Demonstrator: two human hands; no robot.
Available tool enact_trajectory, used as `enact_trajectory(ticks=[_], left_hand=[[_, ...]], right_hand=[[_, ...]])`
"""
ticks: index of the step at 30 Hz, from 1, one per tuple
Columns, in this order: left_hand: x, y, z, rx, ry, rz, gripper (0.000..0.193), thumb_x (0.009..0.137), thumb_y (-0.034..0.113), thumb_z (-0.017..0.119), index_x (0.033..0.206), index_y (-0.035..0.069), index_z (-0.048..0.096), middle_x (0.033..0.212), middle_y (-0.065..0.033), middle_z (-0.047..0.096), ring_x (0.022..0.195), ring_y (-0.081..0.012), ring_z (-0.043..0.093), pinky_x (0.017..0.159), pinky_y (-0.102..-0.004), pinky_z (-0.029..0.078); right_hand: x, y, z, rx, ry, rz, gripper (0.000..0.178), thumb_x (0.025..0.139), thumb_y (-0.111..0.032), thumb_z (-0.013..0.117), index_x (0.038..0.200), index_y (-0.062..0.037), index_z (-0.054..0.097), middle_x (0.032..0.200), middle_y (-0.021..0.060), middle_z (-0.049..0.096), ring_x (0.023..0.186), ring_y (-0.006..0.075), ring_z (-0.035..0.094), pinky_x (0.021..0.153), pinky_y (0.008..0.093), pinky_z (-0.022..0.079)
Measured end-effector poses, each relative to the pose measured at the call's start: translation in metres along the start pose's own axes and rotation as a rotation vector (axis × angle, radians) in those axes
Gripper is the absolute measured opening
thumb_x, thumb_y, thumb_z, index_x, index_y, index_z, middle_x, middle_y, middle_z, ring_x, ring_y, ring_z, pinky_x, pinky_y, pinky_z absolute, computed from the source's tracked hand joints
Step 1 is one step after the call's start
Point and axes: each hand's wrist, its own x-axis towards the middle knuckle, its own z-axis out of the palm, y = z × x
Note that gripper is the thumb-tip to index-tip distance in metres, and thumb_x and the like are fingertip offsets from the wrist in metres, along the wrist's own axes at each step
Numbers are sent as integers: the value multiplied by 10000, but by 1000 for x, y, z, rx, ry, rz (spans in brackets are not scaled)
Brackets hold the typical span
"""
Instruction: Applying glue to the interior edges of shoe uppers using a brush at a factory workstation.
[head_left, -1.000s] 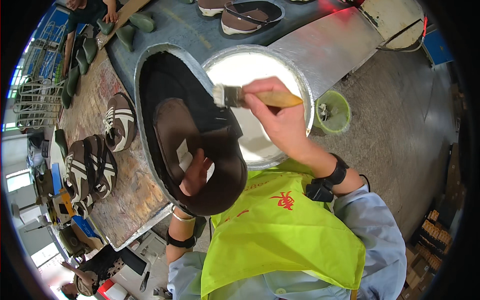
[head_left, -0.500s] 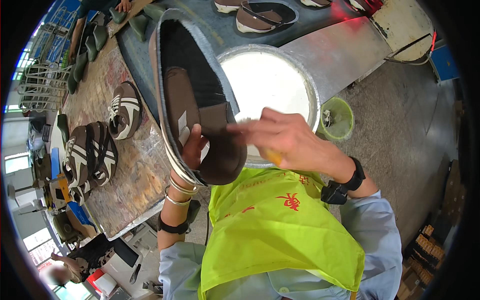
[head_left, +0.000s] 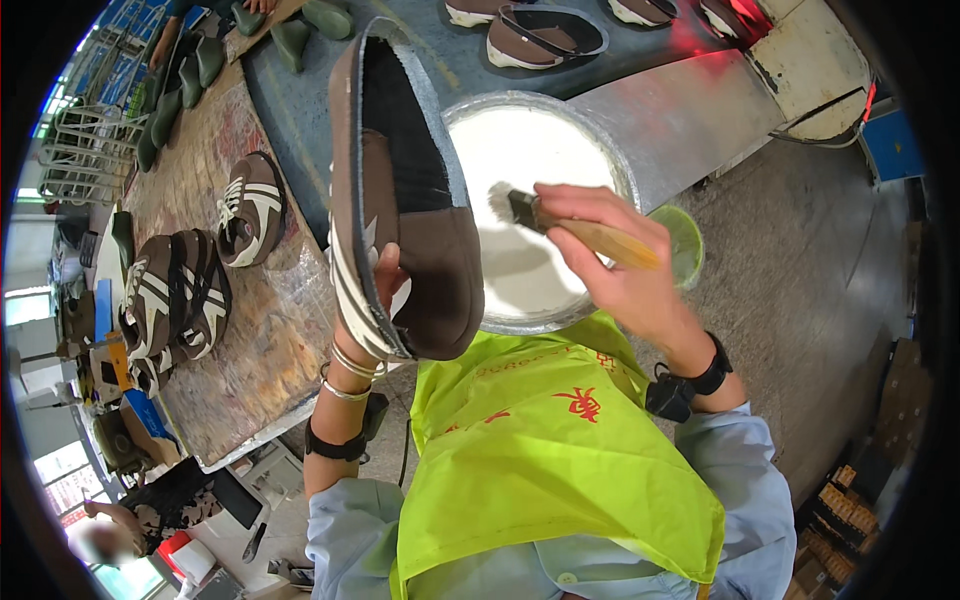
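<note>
With its forearm raised, the left hand (head_left: pixel 390 275) grips a striped brown shoe upper (head_left: pixel 445 265) in its fingers, left of the right hand (head_left: pixel 628 268), whose bent fingers clasp a flat paintbrush (head_left: pixel 600 238) pointing leftward over white liquid (head_left: pixel 500 255) in a round basin (head_left: pixel 545 324).

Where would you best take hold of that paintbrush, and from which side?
Probably by the wooden handle of the paintbrush, pinched between thumb and fingers from the right, as the right hand does. Its long, narrow end points right, while the bristles point left, so gripping there would likely cover them.
</note>
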Motion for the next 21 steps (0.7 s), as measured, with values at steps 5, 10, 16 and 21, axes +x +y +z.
enact_trajectory(ticks=[5,10,16,21], left_hand=[[3,-4,-1,12,-86,-21,198,901,207,612,1095,167,600,1014,53,623,928,-92,594,773,-268,490],[-8,4,5,59,-76,-7,216,915,171,583,1129,140,581,1038,16,628,945,-114,604,795,-288,498],[11,-33,-34,-126,27,-71,258,891,127,620,1131,51,561,944,-2,604,850,-100,604,693,-230,528],[38,-54,-59,-20,90,105,313,941,145,513,1241,57,492,1098,-64,576,980,-152,585,839,-298,536]], right_hand=[[-13,1,20,392,-70,389,163,800,6,652,962,-5,649,1009,114,666,960,199,642,823,284,496],[3,13,22,225,98,208,179,786,14,663,963,-11,651,1018,118,665,936,231,642,804,292,500],[5,-3,22,127,22,-42,178,786,34,653,959,-4,640,1016,121,663,940,241,636,814,303,497],[-23,-4,35,392,-29,324,144,826,0,626,969,15,635,1021,111,668,944,171,629,824,274,483]])
